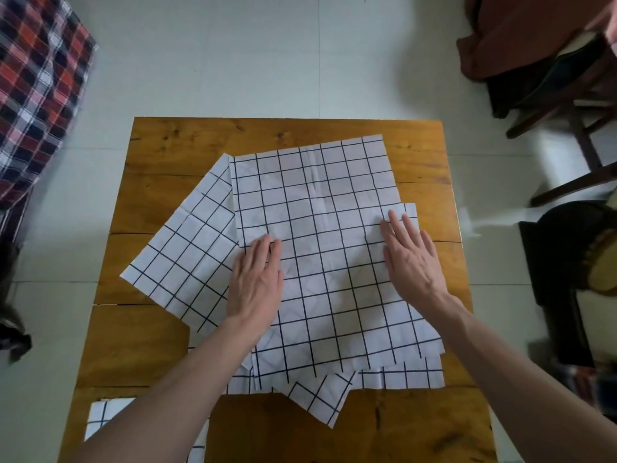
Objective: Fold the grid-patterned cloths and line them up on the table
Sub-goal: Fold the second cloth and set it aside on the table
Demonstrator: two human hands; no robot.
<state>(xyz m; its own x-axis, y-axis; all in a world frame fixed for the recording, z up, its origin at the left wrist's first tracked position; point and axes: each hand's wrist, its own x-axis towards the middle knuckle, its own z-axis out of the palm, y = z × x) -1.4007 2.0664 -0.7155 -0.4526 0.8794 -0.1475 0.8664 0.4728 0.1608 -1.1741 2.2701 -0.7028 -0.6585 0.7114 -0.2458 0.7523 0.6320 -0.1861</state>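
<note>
Top grid cloth [320, 228] lies spread flat mid-tabletop [287, 135], white w/ dark lines, creased down the middle. Both hands are flat on it, palms down. Left hand [255, 282] rests on the cloth's left part, near its left edge, fingers [267, 248] straight and together, gripping nothing. Right hand [412, 259] rests on the cloth's right part, fingers straight, slightly spread, also gripping nothing.

More grid cloths sit under the top cloth: one [180, 259] sticks out to its left, turned at an angle; another corner [320, 402] pokes out past its near edge; a strip [400, 377] shows along its near-right edge. A further grid cloth [100, 419] lies well apart from the top cloth, at the near-left corner of the tabletop, partly hidden by the left forearm.

Off the tabletop: plaid fabric [36, 81] far left of the top cloth, dark wooden chair [567, 105] far right, pale tile floor [267, 55].
</note>
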